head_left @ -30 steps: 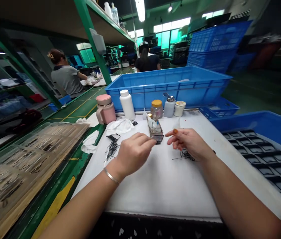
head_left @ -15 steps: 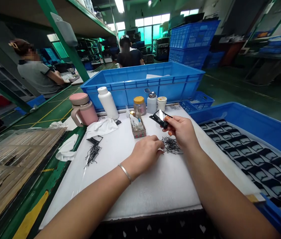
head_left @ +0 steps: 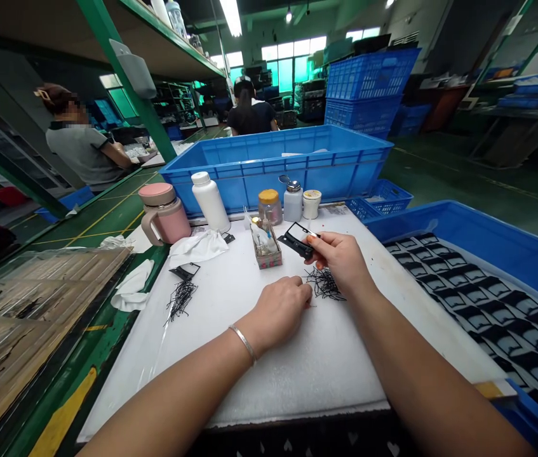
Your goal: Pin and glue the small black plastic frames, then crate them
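My right hand (head_left: 338, 257) grips a small black plastic frame (head_left: 298, 240) by its right end, holding it tilted above the white work surface (head_left: 326, 362). The frame has an open window at its upper part. Under that hand lies a pile of thin black strips (head_left: 326, 284). At the pile's left edge, my left hand (head_left: 282, 308) is closed with its fingertips pinched low over the surface; what they hold is hidden. A second heap of black strips (head_left: 181, 299) lies at the left, just below another black frame (head_left: 185, 271).
Behind the hands stand a small box of tools (head_left: 269, 257), a yellow-lidded jar (head_left: 269, 206), a pump bottle (head_left: 293, 202), a white bottle (head_left: 210, 202) and a pink mug (head_left: 166, 214). A blue bin (head_left: 444, 216) at right holds rows of black frames. Two people sit beyond.
My left hand has drawn slightly down at the edge of the strip pile. The frame in my right hand has turned a little, so its window no longer shines white. The camera view has shifted slightly.
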Motion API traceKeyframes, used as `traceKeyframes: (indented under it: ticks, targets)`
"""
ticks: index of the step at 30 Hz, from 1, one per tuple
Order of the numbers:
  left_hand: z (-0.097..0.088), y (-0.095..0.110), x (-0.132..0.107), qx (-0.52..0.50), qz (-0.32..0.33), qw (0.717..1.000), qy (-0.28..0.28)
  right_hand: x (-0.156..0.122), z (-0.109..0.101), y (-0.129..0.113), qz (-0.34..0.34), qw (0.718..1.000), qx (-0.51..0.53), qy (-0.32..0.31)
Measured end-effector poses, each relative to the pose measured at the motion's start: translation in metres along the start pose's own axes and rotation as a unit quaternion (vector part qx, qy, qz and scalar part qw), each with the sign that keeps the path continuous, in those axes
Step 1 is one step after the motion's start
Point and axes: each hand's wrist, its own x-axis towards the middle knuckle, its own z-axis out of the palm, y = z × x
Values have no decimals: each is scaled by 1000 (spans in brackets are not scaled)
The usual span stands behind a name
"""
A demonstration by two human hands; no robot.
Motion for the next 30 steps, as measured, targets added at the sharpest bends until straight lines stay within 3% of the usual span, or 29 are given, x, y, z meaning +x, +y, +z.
traceKeyframes:
  ticks: [4, 7, 11, 14, 21, 30]
  targets:
    - [-3, 1, -1, -16, 8, 1000, 1, 0, 1, 0, 12, 1000, 7, -7]
    - [-23, 1, -6, -68, 7, 998, 18, -1, 1, -1, 33, 999, 24, -25]
    - [-61, -6, -18, -143, -20, 983, 114, -6, 5, -4, 57, 994, 32, -92]
    - [-75, -17, -26, -155, -56, 971, 174, -12, 10, -7, 74, 985, 26, -157]
    - [-59, -35, -36, -149, -116, 951, 245, -20, 21, -2, 84, 970, 5, -228]
    - [-48, -34, -40, -89, -109, 965, 223, -28, 28, -6, 92, 966, -6, -241]
